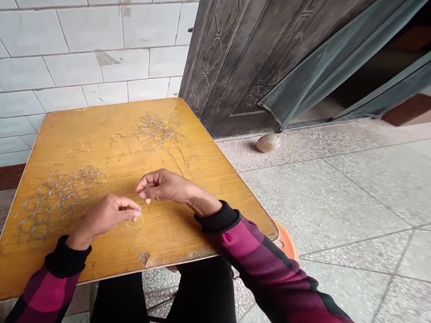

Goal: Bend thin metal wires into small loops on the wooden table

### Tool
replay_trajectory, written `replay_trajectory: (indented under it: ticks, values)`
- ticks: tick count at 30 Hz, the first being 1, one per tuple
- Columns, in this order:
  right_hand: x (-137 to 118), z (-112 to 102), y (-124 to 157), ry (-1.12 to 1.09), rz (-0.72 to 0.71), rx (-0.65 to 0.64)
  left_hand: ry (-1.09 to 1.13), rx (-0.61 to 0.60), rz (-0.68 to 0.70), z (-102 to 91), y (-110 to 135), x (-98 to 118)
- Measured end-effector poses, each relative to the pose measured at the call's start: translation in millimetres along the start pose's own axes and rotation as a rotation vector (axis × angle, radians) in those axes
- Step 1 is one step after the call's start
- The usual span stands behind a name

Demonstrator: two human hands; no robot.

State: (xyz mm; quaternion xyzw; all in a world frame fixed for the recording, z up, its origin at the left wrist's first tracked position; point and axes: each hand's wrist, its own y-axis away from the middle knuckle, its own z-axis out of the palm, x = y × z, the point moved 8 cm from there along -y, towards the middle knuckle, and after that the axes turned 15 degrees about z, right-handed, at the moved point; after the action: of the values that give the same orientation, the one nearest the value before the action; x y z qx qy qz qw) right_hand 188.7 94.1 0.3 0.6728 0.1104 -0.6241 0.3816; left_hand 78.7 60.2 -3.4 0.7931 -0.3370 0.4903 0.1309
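My left hand (pixel 107 214) is closed in a pinch on a thin wire loop (pixel 138 229), which hangs just below its fingertips over the wooden tabletop (pixel 178 235). Close beside it, my right hand (pixel 166 185) has its thumb and fingers curled together; whether a bit of wire sits between them is too fine to make out. To the left lies a wide pile of bent wire loops (pixel 61 194). A second tangle of wire pieces (pixel 153 130) rests toward the table's back right, with a few single pieces near it.
White wall tiles (pixel 76 30) rise behind the table. A dark carved door (pixel 233 66) and a grey-blue curtain (pixel 307 68) stand to the right. On the floor by the door is a rounded pale object (pixel 268 143). An orange stool (pixel 288 240) shows past the table's right edge.
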Motion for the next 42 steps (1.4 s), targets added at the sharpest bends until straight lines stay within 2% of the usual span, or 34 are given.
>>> replay_trajectory:
  ticks: [2,8,14,19,25,27,31,33,37,40,42]
  values:
    - [-2,-2,1,-0.008,-0.015,0.029,0.016,0.016,-0.007,1.8,-1,-2]
    - [-14,-7,11,-0.020,-0.114,0.120,0.224,0.215,-0.072,-2.3,-1,-12]
    - [-10,-8,7,0.052,-0.169,0.187,0.516,0.249,-0.124,5.6,0,-17]
    - [-5,1,4,0.116,-0.163,0.162,0.432,0.311,-0.103,2.2,0,-17]
    - [-3,7,2,0.074,-0.162,0.105,0.318,0.321,-0.067,0.1,-1,-17]
    - [-4,3,3,0.038,-0.173,0.129,0.338,0.389,-0.025,-6.0,-1,-14]
    - [-4,-4,3,0.046,-0.162,0.175,0.474,0.614,0.001,-20.8,3,-9]
    - [-2,-3,1,0.000,-0.143,0.135,0.539,0.705,0.000,-25.3,5,-8]
    - [5,5,-4,-0.226,-0.112,0.047,0.681,0.834,0.003,-29.9,8,-9]
    - [11,17,-7,-0.328,-0.063,-0.037,0.783,0.886,-0.018,-30.8,9,-15]
    - [10,24,-7,-0.306,-0.106,-0.067,0.848,0.903,-0.037,-30.9,8,-20]
